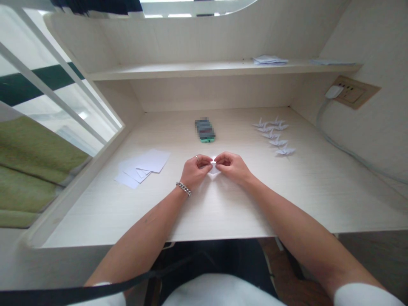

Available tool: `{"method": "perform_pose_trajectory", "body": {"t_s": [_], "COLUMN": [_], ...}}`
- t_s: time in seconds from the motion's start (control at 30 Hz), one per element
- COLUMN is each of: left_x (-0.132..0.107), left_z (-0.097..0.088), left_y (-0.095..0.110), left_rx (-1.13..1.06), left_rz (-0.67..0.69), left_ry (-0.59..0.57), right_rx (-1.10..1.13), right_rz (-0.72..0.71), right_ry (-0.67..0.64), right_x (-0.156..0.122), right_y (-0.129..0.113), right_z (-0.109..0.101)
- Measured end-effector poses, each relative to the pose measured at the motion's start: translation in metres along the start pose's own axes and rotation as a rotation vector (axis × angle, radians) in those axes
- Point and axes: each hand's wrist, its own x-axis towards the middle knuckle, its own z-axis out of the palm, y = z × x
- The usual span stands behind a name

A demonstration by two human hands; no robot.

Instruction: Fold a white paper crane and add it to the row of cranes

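Observation:
A small folded piece of white paper [214, 169] is held between both hands over the middle of the desk. My left hand [196, 169], with a ring and a chain bracelet, pinches its left side between thumb and fingers. On the other side, my right hand [233, 166] pinches the right edge the same way. The fingertips of the two hands nearly meet, and they cover much of the paper. To the left lie several loose white paper sheets [153, 160], overlapping. Several folded white paper cranes [278, 135] stand in a cluster at the right.
Behind my hands lies a dark, blurred-out object with a green end [207, 139]. A shelf [191, 71] runs along the back, bearing a stack of papers [270, 60]. A white plug [334, 92] sits in the wall socket at right, its cable [338, 146] trailing down along the wall.

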Motion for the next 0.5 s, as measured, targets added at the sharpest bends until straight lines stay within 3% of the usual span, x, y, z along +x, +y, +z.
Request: {"method": "perform_pose_trajectory", "body": {"t_s": [0.5], "left_x": [0.0038], "left_z": [-0.0035], "left_y": [0.0052], "left_rx": [-0.01], "left_rz": [-0.042], "left_ry": [-0.065], "right_rx": [0.008], "right_rz": [-0.015], "right_ry": [-0.057], "right_x": [0.002], "right_y": [-0.0056], "right_z": [-0.005]}}
